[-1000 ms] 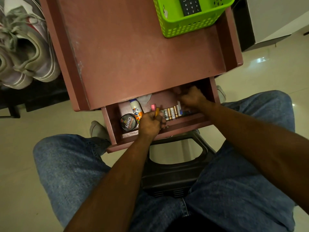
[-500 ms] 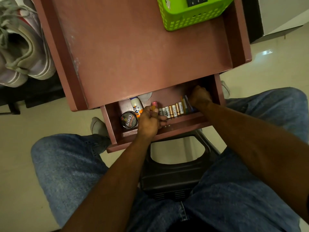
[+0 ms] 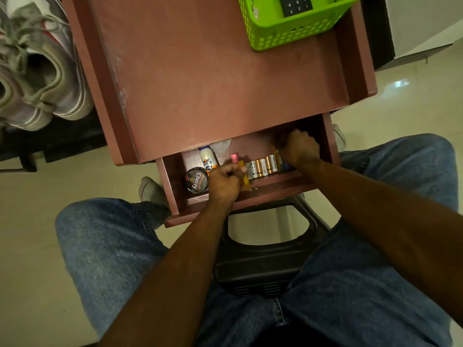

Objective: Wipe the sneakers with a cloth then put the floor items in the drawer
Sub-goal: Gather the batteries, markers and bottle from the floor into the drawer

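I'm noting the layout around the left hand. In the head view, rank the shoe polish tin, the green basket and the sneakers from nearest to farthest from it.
From the left hand:
1. Shoe polish tin: in the drawer, just to its left.
2. Sneakers: beside the table, far left.
3. Green basket: on the tabletop's far right corner.

The right hand [image 3: 299, 149] has moved from the middle of the drawer [image 3: 253, 196] to its right end. More batteries [image 3: 261, 167] show now, lined up in a row.

Matt painted drawer [image 3: 253, 196]; glossy tiled floor [image 3: 32, 234]
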